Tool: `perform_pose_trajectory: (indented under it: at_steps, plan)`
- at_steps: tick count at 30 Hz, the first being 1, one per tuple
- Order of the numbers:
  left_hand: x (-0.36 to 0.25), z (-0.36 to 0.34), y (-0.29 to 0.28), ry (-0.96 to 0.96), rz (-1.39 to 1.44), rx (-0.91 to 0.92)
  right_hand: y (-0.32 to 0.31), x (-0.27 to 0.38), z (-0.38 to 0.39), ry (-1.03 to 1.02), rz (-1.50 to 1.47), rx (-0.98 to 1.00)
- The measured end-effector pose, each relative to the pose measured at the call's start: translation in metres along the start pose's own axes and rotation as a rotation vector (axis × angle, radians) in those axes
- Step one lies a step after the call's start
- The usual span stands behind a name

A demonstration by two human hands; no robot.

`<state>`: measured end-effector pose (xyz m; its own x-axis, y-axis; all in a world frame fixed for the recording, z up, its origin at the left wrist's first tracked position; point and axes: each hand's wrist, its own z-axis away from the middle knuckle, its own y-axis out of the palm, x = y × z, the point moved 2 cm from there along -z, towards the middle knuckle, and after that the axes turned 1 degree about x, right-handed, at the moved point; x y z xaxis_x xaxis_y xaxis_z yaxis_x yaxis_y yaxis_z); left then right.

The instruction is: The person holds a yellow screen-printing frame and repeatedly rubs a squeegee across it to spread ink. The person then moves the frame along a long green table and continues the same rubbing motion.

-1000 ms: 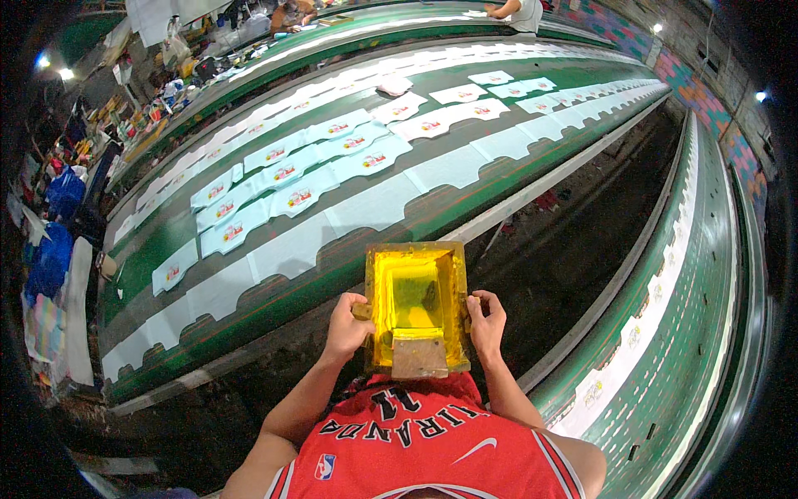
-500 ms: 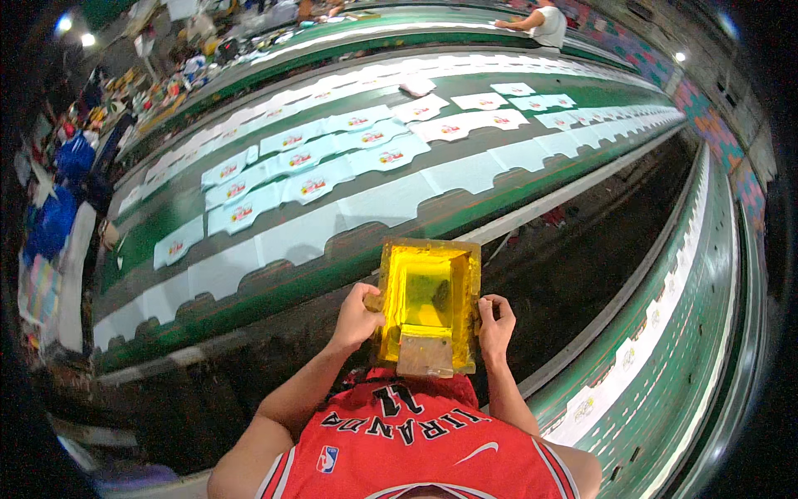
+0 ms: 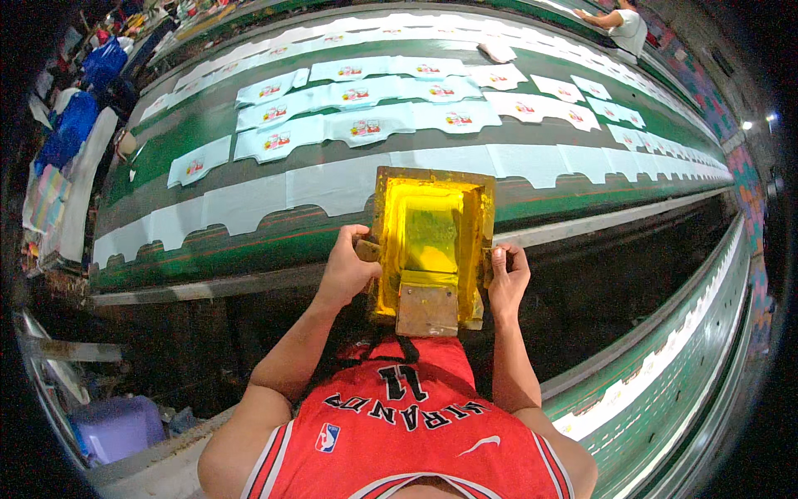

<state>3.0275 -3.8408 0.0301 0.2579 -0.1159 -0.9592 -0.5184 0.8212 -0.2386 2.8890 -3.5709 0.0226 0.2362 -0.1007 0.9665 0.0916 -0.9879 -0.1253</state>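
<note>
two-handed, holding a yellow-lined frame [image 3: 428, 224] at mid-view, with a brown block [image 3: 427, 311] at its six o'clock end. pinching its nine o'clock tab [image 3: 366, 249] with fingers [image 3: 357, 230] of the left hand [image 3: 344, 268], its three o'clock edge [image 3: 488, 218] with those of the right hand [image 3: 508, 281]. facing, toward twelve o'clock, a green worktop [image 3: 150, 169] with rows of pale printed cloth pieces [image 3: 366, 126].

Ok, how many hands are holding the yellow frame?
2: the left hand at the left side of the yellow frame, the right hand at its right. Some fingers are partly hidden.
</note>
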Motion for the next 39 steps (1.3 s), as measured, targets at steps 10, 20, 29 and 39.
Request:
perform_pose_trajectory:
  at_steps: [10,20,29,39]
  plan:
    - [0.04,-0.022,-0.039,-0.189,-0.257,0.081,0.065,-0.05,-0.023,0.132,0.155,0.194]
    - [0.03,-0.052,-0.036,-0.178,-0.313,0.045,0.091,-0.048,-0.071,0.231,0.053,0.236]
    - [0.006,-0.073,-0.015,-0.073,-0.234,-0.072,0.084,-0.028,-0.117,0.289,-0.053,0.26]
    - [0.003,-0.072,0.009,-0.131,0.112,-0.276,0.074,-0.026,-0.176,0.099,-0.037,0.466]
